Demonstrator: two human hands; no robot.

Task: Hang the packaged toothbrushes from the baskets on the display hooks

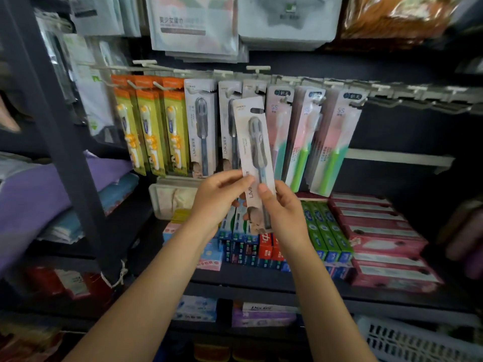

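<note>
Grey-and-white toothbrush pack (253, 152) held up in front of the hook rail (287, 81), tilted a little, top leaning left, its hang hole level with the packs already hung. Both hands on its lower half. Left hand (218, 197) grips the left edge, thumb across the front, fingers curled behind. Right hand (283, 207) pinches the right edge, thumb on the front face, fingers wrapped behind. Pack top sits just in front of the hung grey packs (202, 126), not visibly on a hook; cannot tell if it touches them.

Rail row, left to right: orange-and-yellow kids' brush packs (151, 129), grey packs, pink packs with green-handled brushes (326, 142). Bare hooks (418, 104) further right on the rail.

Shelf (261, 283) below the hands carries toothpaste boxes: blue and red ones behind the wrists, green boxes (326, 233) just right, pink-red boxes (384, 239) beyond. White plastic basket (418, 340) at lower right corner, contents not visible. Purple and blue folded cloth (39, 199) on the left shelf behind a dark upright post (60, 131). Flat pale packets (196, 24) hang above the rail.
</note>
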